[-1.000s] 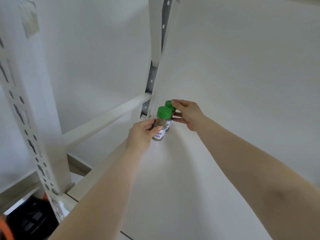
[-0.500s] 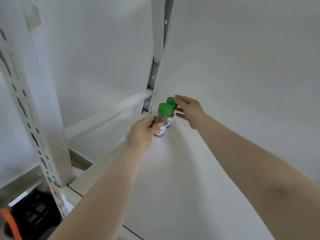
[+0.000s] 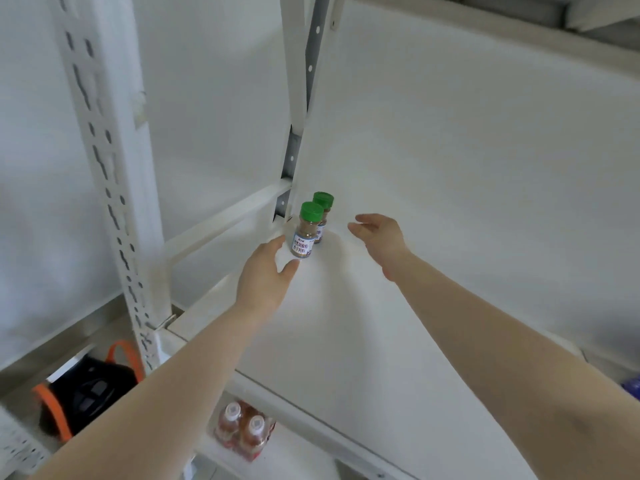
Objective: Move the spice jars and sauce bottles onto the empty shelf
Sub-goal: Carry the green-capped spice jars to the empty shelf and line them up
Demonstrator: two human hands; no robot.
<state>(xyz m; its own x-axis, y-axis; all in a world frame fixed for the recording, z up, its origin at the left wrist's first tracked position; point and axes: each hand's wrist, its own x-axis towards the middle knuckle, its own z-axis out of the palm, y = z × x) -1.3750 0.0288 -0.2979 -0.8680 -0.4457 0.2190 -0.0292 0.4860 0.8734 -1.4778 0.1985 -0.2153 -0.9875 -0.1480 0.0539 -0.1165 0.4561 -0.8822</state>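
Observation:
Two spice jars with green caps stand upright in the back left corner of the white shelf (image 3: 346,341). The near jar (image 3: 306,233) has a white and blue label; the far jar (image 3: 322,211) is half hidden behind it. My left hand (image 3: 266,278) hovers just in front of and left of the near jar, fingers apart, holding nothing. To the right of the jars, my right hand (image 3: 377,237) is spread and holds nothing, a short gap away. Two sauce bottles (image 3: 242,431) with red contents and pale caps stand on the shelf below.
A white perforated upright (image 3: 114,188) rises at the left, and a second post (image 3: 298,98) stands behind the jars. A crossbar (image 3: 221,223) runs between them. A black and orange object (image 3: 83,393) lies low at the left. Another shelf board (image 3: 588,22) hangs overhead at top right.
Both hands have let go of the jars and drawn back toward me. The two jars now stand alone in the corner. The view has tilted down, showing the lower shelf.

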